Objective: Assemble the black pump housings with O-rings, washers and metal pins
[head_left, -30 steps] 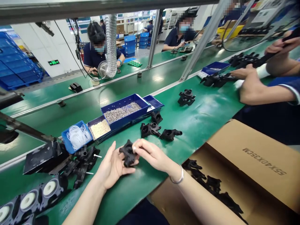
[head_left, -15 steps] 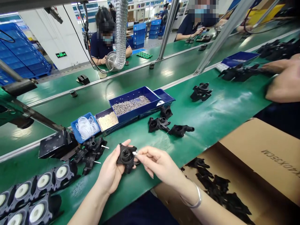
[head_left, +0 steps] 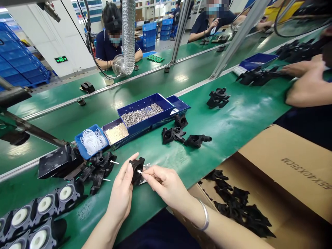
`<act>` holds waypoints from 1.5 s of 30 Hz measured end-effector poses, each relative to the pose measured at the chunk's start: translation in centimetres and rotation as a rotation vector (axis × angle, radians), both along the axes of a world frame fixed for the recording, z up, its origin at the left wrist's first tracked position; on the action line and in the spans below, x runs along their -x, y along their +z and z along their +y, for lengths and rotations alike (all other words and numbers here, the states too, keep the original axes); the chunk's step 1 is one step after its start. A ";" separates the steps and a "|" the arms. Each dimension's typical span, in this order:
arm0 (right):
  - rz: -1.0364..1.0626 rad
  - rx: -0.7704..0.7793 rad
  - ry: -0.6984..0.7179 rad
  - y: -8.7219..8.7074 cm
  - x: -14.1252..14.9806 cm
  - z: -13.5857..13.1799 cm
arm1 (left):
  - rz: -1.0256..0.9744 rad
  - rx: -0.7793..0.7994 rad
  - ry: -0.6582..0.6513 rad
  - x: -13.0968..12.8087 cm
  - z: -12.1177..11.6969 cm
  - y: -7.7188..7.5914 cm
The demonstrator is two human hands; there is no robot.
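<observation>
My left hand [head_left: 122, 190] grips a black plastic housing [head_left: 135, 166], its hollow side turned toward my right. In a pinch between thumb and fingertips, my right hand [head_left: 162, 180] has a small white plastic pin [head_left: 139, 171], whose tip is at the housing's opening. How far the pin reaches inside cannot be made out. A flat, pale, shiny piece [head_left: 146, 166] shows just behind the housing, partly covered by my fingers. Left of my hands lies a cluster of black housings [head_left: 97, 181], with white pins sticking out of two of them.
Behind stand a tray of metal pins [head_left: 142, 116], a bin of cream-coloured bits [head_left: 116, 134] and a blue tray of white rings [head_left: 92, 141]. Assembled units [head_left: 38, 238] line the left. Loose black housings [head_left: 197, 140] lie right; a cardboard box [head_left: 293, 166] holds more. A co-worker's hands [head_left: 306, 83] are far right.
The housing has been turned in my left hand, from its face showing upward to its hollow side facing right. My right hand has shifted slightly left with the white pin. The view has shifted a little.
</observation>
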State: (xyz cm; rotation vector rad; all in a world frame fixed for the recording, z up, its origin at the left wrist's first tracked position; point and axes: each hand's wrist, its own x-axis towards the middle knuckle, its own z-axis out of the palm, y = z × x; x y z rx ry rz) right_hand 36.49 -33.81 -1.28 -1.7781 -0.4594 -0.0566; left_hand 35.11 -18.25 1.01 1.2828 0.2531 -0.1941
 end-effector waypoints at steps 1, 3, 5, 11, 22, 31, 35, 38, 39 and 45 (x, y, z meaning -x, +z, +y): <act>-0.028 0.024 -0.002 0.0 0.0 0.0 | -0.018 -0.038 -0.001 0.0 0.0 -0.2; -0.090 0.093 -0.003 0.1 0.2 0.0 | -0.064 -0.143 -0.008 0.1 0.1 -0.7; -0.180 0.197 -0.011 0.0 0.3 0.0 | -0.107 -0.259 -0.024 0.2 0.3 -1.3; -0.452 0.390 -0.056 -0.5 0.2 0.6 | -0.174 -0.427 -0.064 0.1 0.4 -1.8; -0.398 0.355 -0.050 -1.4 -1.0 0.9 | -0.197 -0.488 -0.111 -0.8 0.0 -0.9; 0.021 -0.013 -0.210 0.8 -3.3 -4.3 | -0.730 -1.166 -0.197 -1.5 2.5 -0.3; 0.157 -0.065 -0.195 -0.6 -3.2 -5.5 | -0.851 -1.392 -0.548 -2.1 2.0 -1.2; 0.188 -0.057 -0.168 -1.2 -3.0 -5.8 | -0.869 -1.444 -0.598 -2.0 1.6 -1.1; 0.195 -0.059 -0.170 -1.3 -3.0 -5.8 | -0.864 -1.434 -0.642 -1.9 1.6 -0.9; 0.198 -0.080 -0.218 -0.5 -5.0 -6.8 | -0.572 -1.433 -0.314 -2.1 4.2 -0.3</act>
